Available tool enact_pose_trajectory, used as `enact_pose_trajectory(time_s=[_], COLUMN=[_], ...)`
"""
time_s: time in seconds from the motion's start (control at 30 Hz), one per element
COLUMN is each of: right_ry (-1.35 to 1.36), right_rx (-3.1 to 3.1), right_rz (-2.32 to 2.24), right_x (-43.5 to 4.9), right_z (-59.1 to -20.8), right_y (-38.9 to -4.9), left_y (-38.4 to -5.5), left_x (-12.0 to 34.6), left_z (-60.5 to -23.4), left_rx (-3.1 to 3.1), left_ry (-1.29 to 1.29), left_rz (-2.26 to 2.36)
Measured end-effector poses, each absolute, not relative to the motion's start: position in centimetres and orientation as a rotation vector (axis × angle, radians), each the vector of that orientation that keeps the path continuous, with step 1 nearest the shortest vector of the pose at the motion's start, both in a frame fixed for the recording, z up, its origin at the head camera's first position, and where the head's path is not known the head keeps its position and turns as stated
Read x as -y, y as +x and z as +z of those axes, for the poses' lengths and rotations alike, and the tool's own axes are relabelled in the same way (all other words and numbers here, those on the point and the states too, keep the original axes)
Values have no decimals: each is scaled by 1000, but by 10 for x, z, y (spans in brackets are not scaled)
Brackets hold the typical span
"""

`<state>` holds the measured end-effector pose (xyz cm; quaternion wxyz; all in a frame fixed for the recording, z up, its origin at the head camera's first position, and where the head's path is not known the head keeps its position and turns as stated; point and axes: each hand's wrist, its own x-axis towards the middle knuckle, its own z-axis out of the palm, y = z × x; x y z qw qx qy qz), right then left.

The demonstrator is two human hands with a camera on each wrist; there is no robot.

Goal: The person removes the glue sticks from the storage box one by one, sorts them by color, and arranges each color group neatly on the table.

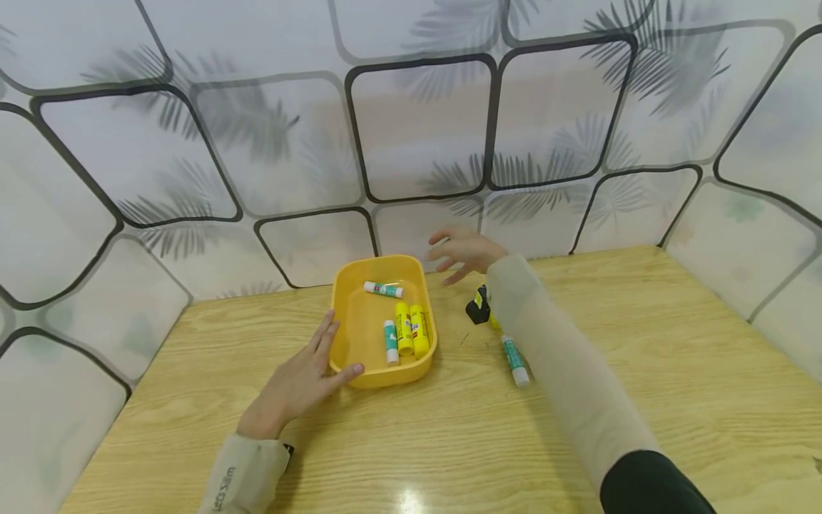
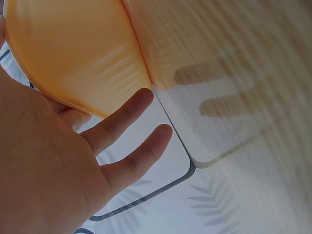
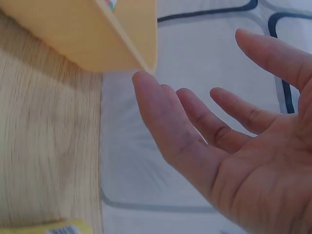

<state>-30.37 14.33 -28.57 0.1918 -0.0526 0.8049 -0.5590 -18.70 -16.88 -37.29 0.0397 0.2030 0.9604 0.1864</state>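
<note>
A yellow plastic tray (image 1: 359,343) holds two teal-and-white glue sticks (image 1: 384,290) and two yellow glue sticks (image 1: 403,330). My left hand (image 1: 295,389) rests at the tray's near left corner, thumb on the near rim and fingers along the left side. In the left wrist view two straight fingers (image 2: 119,122) extend past the tray's outer wall (image 2: 73,53). Past the tray's far right side my right hand (image 1: 465,251) hovers with spread, slightly bent fingers and nothing in it. The right wrist view shows its empty palm (image 3: 273,170) near the tray's corner (image 3: 126,53).
Right of the tray lies a small black object with a yellow patch (image 1: 478,305). A teal glue stick (image 1: 515,363) lies nearer, beside my right sleeve (image 1: 571,371). A yellow item with a barcode (image 3: 58,228) shows in the right wrist view. A patterned curtain (image 1: 424,128) borders the wooden table (image 1: 411,442).
</note>
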Motion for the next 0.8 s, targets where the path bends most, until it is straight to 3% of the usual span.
enact_pose_trajectory(time_s=[0.8], right_ry=[-199], right_rx=[-2234], right_rz=[-1663], right_x=[-59], right_z=[-294], right_y=[-315], left_y=[-188], left_x=[169], left_z=[-373], left_rx=[-2941], left_ry=[633], left_rz=[587])
